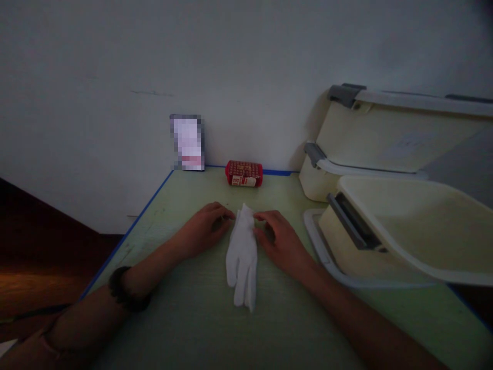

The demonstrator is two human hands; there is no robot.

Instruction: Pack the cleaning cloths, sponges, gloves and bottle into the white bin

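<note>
A white knitted glove (242,252) lies on the table, its fingers toward me and its cuff at the far end. My left hand (206,228) is at the left edge of the cuff, fingers curled and fingertips against the cloth. On the opposite side, my right hand (280,241) has its bent index finger and thumb at the cuff's right edge. Both hands are closed lightly on the glove's sides. Whether a second glove lies underneath cannot be made out.
A red can-shaped container with a printed label (244,173) lies on its side near the wall. A phone with a lit, blurred screen (188,143) leans there. Cream plastic boxes (385,133) with grey latches stand at the right; an open one (346,257) is nearest. Blue tape (150,203) edges the table.
</note>
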